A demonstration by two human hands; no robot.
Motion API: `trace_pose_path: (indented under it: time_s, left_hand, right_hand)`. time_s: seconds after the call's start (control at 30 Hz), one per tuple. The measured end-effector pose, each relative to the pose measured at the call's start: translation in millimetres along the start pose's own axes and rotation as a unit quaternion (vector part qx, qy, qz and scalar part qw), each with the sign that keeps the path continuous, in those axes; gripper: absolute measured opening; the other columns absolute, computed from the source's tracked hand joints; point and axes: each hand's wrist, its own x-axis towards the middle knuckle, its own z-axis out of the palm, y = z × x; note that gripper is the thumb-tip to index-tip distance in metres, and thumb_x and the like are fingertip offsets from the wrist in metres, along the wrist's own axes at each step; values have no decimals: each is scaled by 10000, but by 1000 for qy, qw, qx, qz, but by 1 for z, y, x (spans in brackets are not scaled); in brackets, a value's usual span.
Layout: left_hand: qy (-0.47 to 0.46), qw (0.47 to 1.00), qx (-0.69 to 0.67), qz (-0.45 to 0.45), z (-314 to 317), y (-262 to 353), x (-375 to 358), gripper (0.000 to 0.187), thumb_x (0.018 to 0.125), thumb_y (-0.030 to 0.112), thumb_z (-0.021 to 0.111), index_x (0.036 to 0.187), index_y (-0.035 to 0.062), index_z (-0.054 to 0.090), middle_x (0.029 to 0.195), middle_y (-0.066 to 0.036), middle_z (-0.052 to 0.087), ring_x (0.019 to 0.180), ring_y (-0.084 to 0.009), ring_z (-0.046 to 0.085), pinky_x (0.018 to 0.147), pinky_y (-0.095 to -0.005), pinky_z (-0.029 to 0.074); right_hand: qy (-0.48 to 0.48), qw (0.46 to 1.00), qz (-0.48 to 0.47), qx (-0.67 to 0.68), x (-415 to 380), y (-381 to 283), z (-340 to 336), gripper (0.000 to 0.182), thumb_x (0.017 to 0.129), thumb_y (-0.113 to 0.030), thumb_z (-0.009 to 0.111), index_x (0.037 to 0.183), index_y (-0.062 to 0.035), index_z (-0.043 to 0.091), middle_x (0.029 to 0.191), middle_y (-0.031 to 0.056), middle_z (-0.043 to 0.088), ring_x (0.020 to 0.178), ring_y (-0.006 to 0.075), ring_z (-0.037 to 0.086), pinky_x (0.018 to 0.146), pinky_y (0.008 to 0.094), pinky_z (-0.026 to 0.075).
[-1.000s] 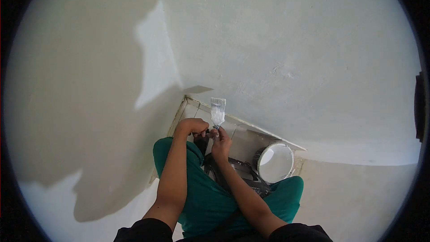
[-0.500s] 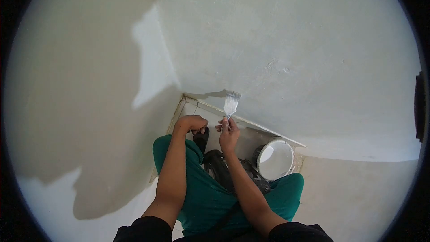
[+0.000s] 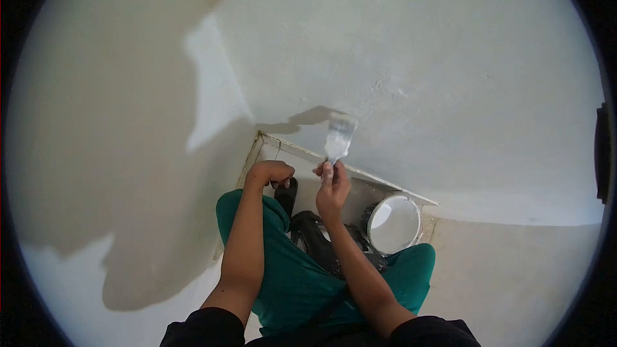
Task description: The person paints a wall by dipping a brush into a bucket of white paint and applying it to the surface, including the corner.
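Note:
In my right hand (image 3: 331,193) is a paintbrush (image 3: 339,138), gripped by its handle between thumb and fingers. Its bristles point up toward the wall (image 3: 418,128), and white paint coats the lower part of the brush head. The bristle tips overlap the wall low down, just above the skirting. My left hand (image 3: 272,172) hangs over my left knee with its fingers curled in and nothing seen in them. To the right of my right forearm stands a round bucket (image 3: 395,223) with white paint inside and smears around its rim.
A ledge of skirting (image 3: 360,173) runs along the foot of the wall and meets the left wall (image 3: 128,128) in a corner. Below me are a dark sandal (image 3: 286,198), my green trousers (image 3: 295,295) and the tiled floor. My shadow covers much of the left wall.
My right hand has tilted the brush and lifted it slightly up and right, its broad face turning more toward me. My left hand stays curled at the knee. The view has shifted a little.

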Motion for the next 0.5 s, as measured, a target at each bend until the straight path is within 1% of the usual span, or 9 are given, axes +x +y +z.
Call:
trace_pose_path:
  time_s: [0.03, 0.1, 0.13, 0.23, 0.33, 0.43, 0.5]
  left_hand:
    - [-1, 1000, 1, 9, 0, -1, 1, 321, 753, 334, 435, 774, 102, 655, 695, -58, 609, 603, -173, 519, 510, -358, 360]
    - [-2, 1000, 4, -7, 1, 3, -3, 322, 783, 332, 427, 778, 80, 627, 675, -46, 585, 557, -150, 482, 480, -326, 350]
    - [-3, 1000, 6, -15, 0, 7, -5, 325, 799, 331, 423, 780, 69, 613, 665, -40, 573, 534, -138, 463, 464, -310, 345]
    - [-11, 1000, 12, -7, 2, 6, 4, 325, 795, 329, 426, 785, 67, 618, 665, -39, 573, 541, -133, 472, 466, -309, 345]
    - [-6, 1000, 9, 14, 5, 9, 10, 337, 738, 324, 429, 801, 96, 670, 697, -73, 616, 589, -195, 520, 524, -378, 379]
    - [-16, 999, 36, 1, 3, 12, 12, 334, 733, 322, 427, 787, 100, 671, 693, -77, 612, 602, -196, 523, 524, -370, 374]
    - [-7, 999, 36, -10, 4, 15, 9, 335, 734, 319, 424, 787, 102, 673, 696, -80, 614, 612, -200, 525, 533, -368, 378]
  right_hand:
    - [4, 1000, 9, -6, 7, 1, -1, 266, 953, -198, 511, 1010, 54, 577, 764, 55, 590, 705, 110, 558, 664, 265, 467]
    - [11, 999, 27, -17, 18, 8, -4, 280, 957, -208, 510, 1023, 56, 575, 759, 51, 586, 692, 110, 551, 657, 265, 466]
    - [15, 999, 30, -3, 19, 20, -6, 291, 956, -223, 516, 1009, 55, 585, 751, 50, 587, 675, 106, 552, 629, 256, 459]
    - [-7, 994, 87, -67, 6, 60, -13, 292, 954, -228, 515, 977, 52, 596, 727, 53, 587, 620, 112, 560, 582, 247, 456]
    - [-26, 979, 143, -143, -17, 98, -25, 292, 949, -232, 516, 929, 46, 602, 706, 60, 588, 568, 122, 567, 533, 253, 453]
    - [-26, 958, 255, -126, -36, 122, -34, 298, 945, -239, 515, 879, 40, 594, 692, 68, 587, 539, 138, 571, 497, 272, 444]
    - [-21, 948, 306, -82, -37, 129, -38, 290, 944, -231, 515, 851, 35, 585, 692, 69, 579, 545, 140, 562, 489, 281, 434]
